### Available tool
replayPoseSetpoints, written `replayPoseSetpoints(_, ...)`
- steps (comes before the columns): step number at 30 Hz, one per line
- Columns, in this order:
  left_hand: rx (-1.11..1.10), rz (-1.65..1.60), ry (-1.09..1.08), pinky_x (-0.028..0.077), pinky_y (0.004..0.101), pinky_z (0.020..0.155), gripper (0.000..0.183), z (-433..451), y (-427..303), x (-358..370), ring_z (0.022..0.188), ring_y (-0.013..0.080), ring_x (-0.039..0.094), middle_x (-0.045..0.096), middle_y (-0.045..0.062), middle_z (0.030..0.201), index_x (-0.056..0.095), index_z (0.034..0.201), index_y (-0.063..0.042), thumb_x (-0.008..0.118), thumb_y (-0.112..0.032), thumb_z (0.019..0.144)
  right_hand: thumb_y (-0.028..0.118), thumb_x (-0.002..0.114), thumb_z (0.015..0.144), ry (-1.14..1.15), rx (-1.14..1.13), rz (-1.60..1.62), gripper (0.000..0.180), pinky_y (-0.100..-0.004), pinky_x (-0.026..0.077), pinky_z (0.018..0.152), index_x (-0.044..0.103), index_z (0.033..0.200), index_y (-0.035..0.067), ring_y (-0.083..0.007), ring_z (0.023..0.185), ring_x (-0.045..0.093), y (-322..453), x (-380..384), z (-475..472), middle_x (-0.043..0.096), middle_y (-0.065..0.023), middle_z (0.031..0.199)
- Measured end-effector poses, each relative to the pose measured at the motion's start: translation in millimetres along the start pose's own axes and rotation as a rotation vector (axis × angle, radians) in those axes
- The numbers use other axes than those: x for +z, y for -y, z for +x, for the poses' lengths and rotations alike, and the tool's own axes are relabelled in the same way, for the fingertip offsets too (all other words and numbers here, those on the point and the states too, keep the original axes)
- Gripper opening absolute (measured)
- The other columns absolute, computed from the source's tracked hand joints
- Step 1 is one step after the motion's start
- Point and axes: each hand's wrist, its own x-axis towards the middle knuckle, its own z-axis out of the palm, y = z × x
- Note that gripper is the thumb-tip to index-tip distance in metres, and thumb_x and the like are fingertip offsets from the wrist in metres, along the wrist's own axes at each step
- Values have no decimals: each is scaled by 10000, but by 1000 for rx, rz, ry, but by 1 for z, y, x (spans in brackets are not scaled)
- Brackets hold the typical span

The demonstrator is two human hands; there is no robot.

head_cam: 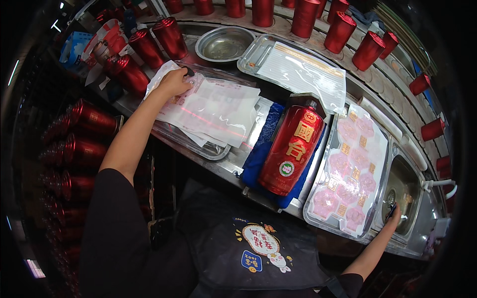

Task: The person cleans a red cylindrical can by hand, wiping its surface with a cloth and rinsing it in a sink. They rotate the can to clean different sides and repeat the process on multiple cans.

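My left hand [175, 82] reaches to the upper left, its fingers on the edge of a stack of translucent decal sheets [223, 108] lying over a metal tray; a black cover sits on one finger. Whether the fingers grip a sheet cannot be told. At the right, my right hand [395, 216] is over the steel sink with a small dark object at its fingers, too unclear to name. Between the hands, a large red bottle [288, 156] with gold characters lies on a blue towel [269, 128]. Pink and gold decals [350, 160] lie in a tray right of the bottle.
A metal bowl [224, 44] and a tray with a striped sheet [302, 72] stand at the back. Red bottles [340, 32] line a slatted conveyor beyond them. More red bottles [89, 152] are stacked at the left. The sink [404, 186] has a white faucet [438, 183].
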Motion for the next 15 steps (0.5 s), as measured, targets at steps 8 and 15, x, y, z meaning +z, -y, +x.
replayPoseSetpoints(8, 52, -452, 1, 446, 312, 528, 424, 21, 42, 49, 612, 131, 555, 569, 25, 691, 655, 1130, -81, 718, -24, 715, 231, 787, 783, -131, -226, 301, 198, -342, 444, 543, 675, 862, 89, -147, 618, 561, -21, -9, 35, 615, -28, 734)
replayPoseSetpoints(15, 78, -389, 32, 379, 253, 543, 368, 33, 67, 41, 614, 76, 439, 456, -45, 699, 628, 1177, -53, 715, -29, 821, 120, 733, 772, -383, -98, 434, 204, -401, 523, 582, 678, 909, -21, -224, 663, 674, 9, 16, -11, 685, -102, 809)
